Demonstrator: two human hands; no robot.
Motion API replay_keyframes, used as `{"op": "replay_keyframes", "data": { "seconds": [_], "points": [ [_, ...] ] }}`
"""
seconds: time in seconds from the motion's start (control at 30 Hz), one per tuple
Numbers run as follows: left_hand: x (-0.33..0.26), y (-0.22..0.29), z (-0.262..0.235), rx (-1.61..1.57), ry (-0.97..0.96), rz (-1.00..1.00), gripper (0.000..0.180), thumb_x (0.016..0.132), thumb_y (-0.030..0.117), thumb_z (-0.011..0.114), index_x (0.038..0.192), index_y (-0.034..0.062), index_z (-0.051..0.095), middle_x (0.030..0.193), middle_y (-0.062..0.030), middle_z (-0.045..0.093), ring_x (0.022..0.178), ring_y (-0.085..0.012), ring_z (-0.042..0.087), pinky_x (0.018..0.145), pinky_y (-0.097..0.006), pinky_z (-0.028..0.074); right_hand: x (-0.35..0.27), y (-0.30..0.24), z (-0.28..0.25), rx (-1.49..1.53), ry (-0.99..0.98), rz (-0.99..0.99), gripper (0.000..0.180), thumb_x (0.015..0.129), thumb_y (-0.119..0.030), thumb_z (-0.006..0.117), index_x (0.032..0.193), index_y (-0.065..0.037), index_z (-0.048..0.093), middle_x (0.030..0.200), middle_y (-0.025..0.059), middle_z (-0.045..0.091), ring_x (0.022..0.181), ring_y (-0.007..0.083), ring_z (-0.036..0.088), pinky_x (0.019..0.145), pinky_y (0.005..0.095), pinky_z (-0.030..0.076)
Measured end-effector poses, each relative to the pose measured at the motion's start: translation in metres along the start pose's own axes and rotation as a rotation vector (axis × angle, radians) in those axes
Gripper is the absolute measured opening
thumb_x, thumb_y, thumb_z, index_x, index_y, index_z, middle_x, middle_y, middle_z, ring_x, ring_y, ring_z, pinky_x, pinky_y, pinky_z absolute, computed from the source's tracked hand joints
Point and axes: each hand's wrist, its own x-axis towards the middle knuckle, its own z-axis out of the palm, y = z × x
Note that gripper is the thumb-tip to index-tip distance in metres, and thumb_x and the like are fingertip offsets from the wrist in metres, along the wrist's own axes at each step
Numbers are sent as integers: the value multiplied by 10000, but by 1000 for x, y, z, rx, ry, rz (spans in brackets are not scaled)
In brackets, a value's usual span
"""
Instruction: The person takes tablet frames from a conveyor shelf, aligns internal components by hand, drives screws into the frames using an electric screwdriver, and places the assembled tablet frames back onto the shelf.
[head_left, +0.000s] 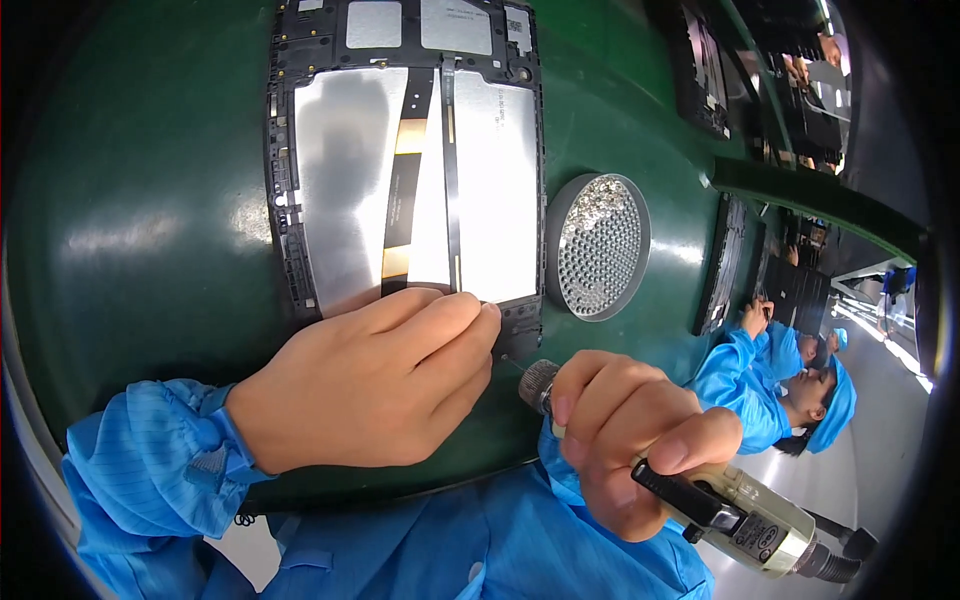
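An opened tablet (pixel 505 200) lies on the green work surface, its silver back plate and black frame showing. A dark ribbon cable with gold patches (pixel 403 195) runs down its middle. My left hand (pixel 375 380) lies over the tablet's near edge, fingers bent and drawn together near the lower right corner. Whatever those fingertips may pinch is hidden. My right hand (pixel 640 435) is wrapped around a pale electric screwdriver (pixel 760 520) with a black lever. Its knurled nose (pixel 538 385) points up and left toward the tablet's near right corner, the thin bit just short of it.
Right of the tablet stands a round grey dish (pixel 553 250) with small screws seated in its many holes. Farther right, beyond a green rail (pixel 820 195), lie more dark device parts (pixel 720 265). A co-worker in a blue smock (pixel 745 385) and cap handles something small there.
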Motion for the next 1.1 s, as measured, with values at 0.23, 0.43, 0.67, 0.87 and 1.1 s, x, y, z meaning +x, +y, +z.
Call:
{"op": "replay_keyframes", "data": {
  "seconds": [0.23,0.43,0.67,0.87,1.1],
  "points": [
    [5,0,4,5,15,9,182,718,92,672,875,0,679,1058,-159,597,988,-271,551,793,-328,496,0,1,-6,-31,-27,54,314,733,25,625,991,-46,460,628,74,527,534,195,514,529,355,435],
    [7,1,-7,42,-28,11,201,713,119,634,858,-17,667,1052,-162,595,986,-272,551,787,-342,487,7,1,-4,-47,-89,3,290,767,-32,596,1006,-64,435,605,46,506,508,173,493,519,345,411],
    [3,1,4,-33,-2,120,307,739,199,556,949,-13,628,1053,-150,539,994,-270,514,823,-340,449,-21,4,-3,-35,65,43,290,774,-117,645,966,-77,432,612,72,479,548,200,470,552,363,404],
    [4,11,7,58,37,157,392,711,210,592,1035,-9,604,1072,-128,500,987,-243,473,795,-338,407,-24,-11,-19,32,265,51,325,771,-147,678,981,-74,441,652,79,491,556,172,460,547,310,395],
    [9,6,-1,18,2,168,392,715,158,624,1059,-24,584,1125,-154,487,1047,-283,465,843,-373,406,-5,-20,-102,-138,366,-135,316,761,-39,529,1060,-43,427,672,46,428,617,142,409,575,273,344]
  ]
}}
